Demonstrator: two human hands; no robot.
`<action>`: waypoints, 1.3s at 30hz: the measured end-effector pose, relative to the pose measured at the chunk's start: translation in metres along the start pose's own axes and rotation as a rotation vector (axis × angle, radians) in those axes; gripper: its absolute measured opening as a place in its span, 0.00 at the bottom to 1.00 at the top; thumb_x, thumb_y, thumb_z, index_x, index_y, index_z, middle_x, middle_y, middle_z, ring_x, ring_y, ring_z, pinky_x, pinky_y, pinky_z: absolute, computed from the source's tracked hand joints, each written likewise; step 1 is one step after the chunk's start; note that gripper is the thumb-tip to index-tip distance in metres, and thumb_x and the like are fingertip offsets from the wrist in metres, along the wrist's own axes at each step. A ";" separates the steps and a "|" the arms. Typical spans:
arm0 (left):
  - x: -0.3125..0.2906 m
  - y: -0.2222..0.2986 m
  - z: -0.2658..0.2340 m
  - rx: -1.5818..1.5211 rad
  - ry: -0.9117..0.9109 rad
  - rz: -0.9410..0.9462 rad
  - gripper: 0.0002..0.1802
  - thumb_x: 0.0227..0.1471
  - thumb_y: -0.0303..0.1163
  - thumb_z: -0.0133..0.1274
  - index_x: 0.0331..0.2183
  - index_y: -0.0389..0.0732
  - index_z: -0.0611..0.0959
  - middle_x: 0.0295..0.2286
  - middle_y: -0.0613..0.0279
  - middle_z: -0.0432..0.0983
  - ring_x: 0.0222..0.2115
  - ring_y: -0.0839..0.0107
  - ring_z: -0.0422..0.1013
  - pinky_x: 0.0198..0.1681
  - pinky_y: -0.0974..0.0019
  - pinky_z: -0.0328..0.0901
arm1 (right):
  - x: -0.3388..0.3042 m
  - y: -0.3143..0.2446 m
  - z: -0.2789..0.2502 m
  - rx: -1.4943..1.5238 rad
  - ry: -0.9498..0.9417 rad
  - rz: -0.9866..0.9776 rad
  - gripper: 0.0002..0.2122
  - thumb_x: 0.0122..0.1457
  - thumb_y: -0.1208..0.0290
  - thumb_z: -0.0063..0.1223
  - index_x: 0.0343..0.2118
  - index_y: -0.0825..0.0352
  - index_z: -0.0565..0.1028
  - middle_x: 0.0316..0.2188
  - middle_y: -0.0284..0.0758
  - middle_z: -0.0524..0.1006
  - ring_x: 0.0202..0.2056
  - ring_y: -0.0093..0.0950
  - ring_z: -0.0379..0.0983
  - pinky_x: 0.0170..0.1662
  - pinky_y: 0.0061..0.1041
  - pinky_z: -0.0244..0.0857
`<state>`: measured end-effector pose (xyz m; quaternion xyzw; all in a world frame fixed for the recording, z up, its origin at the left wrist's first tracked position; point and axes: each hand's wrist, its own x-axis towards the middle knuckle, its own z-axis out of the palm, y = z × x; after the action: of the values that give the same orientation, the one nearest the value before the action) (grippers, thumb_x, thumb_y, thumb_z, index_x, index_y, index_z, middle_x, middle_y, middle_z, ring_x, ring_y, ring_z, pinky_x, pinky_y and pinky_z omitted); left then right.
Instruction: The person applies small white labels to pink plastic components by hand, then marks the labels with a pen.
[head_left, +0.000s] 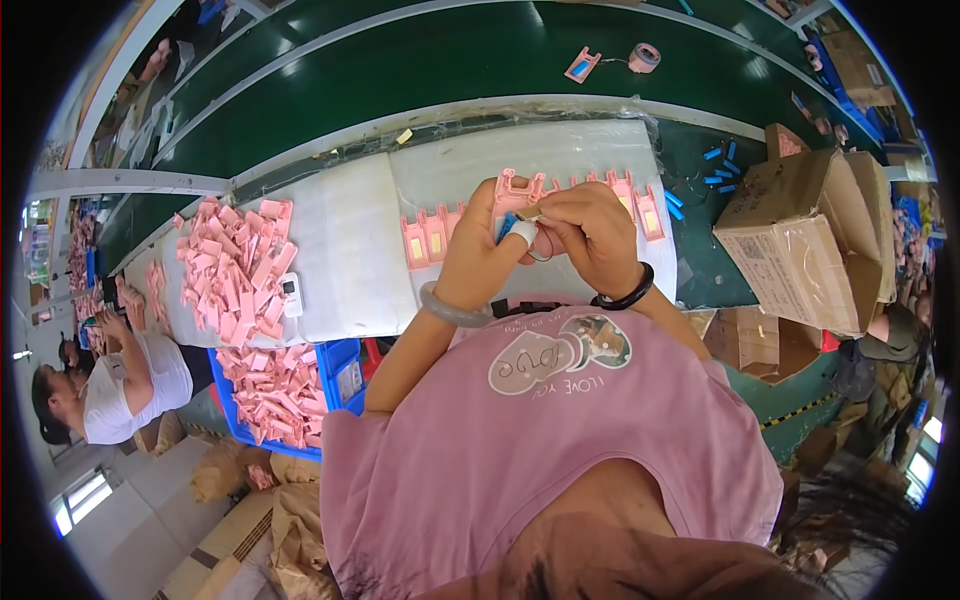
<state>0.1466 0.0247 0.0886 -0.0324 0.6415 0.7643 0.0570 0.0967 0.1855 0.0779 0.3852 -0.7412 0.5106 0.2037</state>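
Note:
Over the white padded mat [350, 250], both my hands meet at chest height. My left hand [478, 255] is closed round a pink plastic housing [518, 186], with a blue cylindrical cell [507, 226] against it. White wrapping covers one of its fingertips. My right hand [597, 232] pinches a small tan flat piece [530, 213] at the housing; the fingers partly hide it. A thin wire loop hangs just below the fingertips. Behind the hands, pink housings with yellowish inserts [430, 240] stand in a row on the mat, partly covered by my hands.
Left on the mat is a heap of pink parts [235, 265] beside a small white device [291, 295]. A blue crate [328, 375] below holds more. Loose blue cells [722, 170] and an open cardboard box [800, 235] are at right. Beyond runs a green conveyor [430, 65]. Another person [140, 385] sits left.

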 end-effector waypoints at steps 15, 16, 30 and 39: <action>-0.011 0.001 0.006 0.097 -0.068 0.054 0.21 0.51 0.21 0.43 0.49 0.38 0.66 0.38 0.63 0.70 0.31 0.81 0.68 0.25 0.77 0.66 | -0.007 0.002 -0.001 -0.042 0.021 -0.037 0.12 0.41 0.83 0.58 0.30 0.62 0.76 0.29 0.32 0.75 0.31 0.32 0.69 0.34 0.28 0.61; -0.010 -0.002 0.004 0.096 -0.068 0.054 0.21 0.51 0.21 0.43 0.49 0.38 0.66 0.38 0.63 0.70 0.31 0.81 0.68 0.25 0.77 0.66 | -0.007 0.001 -0.001 -0.030 0.023 -0.030 0.11 0.42 0.83 0.58 0.30 0.63 0.76 0.29 0.32 0.75 0.31 0.32 0.69 0.34 0.28 0.61; -0.011 -0.007 0.005 0.226 0.004 0.294 0.16 0.56 0.28 0.47 0.45 0.33 0.68 0.30 0.57 0.75 0.29 0.70 0.71 0.33 0.71 0.65 | 0.001 0.004 -0.002 0.046 -0.049 0.004 0.09 0.44 0.82 0.58 0.29 0.64 0.75 0.27 0.31 0.75 0.30 0.31 0.70 0.37 0.29 0.61; -0.010 -0.013 0.006 0.145 0.038 0.262 0.16 0.56 0.28 0.46 0.46 0.34 0.70 0.28 0.59 0.74 0.26 0.74 0.70 0.30 0.73 0.64 | 0.002 0.004 0.001 -0.011 -0.069 -0.057 0.11 0.41 0.83 0.58 0.30 0.63 0.75 0.27 0.31 0.74 0.31 0.32 0.70 0.39 0.30 0.61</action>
<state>0.1580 0.0324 0.0778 0.0413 0.6948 0.7160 -0.0534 0.0926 0.1844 0.0766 0.4223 -0.7394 0.4869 0.1946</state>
